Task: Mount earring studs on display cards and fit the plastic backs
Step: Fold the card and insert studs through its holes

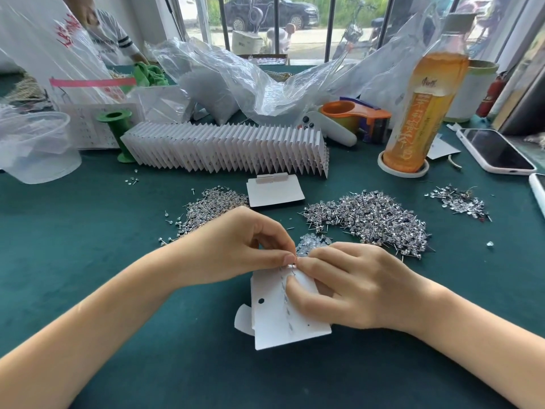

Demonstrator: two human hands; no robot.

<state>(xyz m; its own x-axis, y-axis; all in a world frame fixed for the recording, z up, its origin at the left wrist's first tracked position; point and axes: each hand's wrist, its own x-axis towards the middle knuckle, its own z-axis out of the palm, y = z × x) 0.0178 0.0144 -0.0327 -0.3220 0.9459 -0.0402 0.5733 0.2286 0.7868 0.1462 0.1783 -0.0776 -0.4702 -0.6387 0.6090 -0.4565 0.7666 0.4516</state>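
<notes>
display card (277, 326) flat on green tabletop (88, 231), nearest | right hand (351, 287) fingers curled, thumb pressing card | left hand (244, 246) pinches stud (292, 264) at card's top edge | stud piles (374, 219) beyond hands | blank card (274, 191) | row of filled cards (227, 149) farthest
</notes>
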